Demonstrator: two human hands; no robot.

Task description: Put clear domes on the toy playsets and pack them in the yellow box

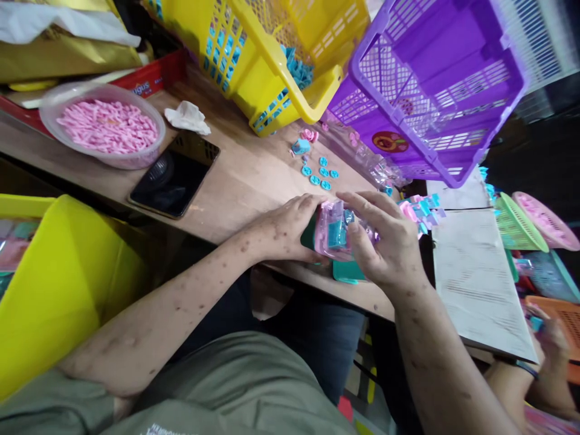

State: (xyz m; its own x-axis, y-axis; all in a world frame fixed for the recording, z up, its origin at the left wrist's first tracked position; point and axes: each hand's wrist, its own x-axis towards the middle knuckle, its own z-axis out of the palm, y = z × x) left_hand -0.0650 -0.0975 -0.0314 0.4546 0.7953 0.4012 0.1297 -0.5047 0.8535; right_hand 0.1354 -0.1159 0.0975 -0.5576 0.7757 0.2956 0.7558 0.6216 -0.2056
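Note:
In the head view, a small clear plastic pack (336, 232) with pink, lilac and teal toy pieces inside is held near the table's front edge. My left hand (292, 229) is closed round its left side, with a dark green part showing inside the grip. My right hand (385, 241) grips the pack from the right, thumb and fingers over its top. A teal plastic piece (348, 272) lies under the pack at the table edge. Beyond my hands are several small teal wheels (315, 180), a blue piece (300, 146) and a pink piece (310, 135).
A yellow basket (272, 66) of teal parts and a purple basket (376, 103) stand at the back. On the left are a bowl (52, 124) of pink pieces and a phone (174, 175). A yellow bin (67, 290) sits lower left. Another person's hand (555, 338) is far right.

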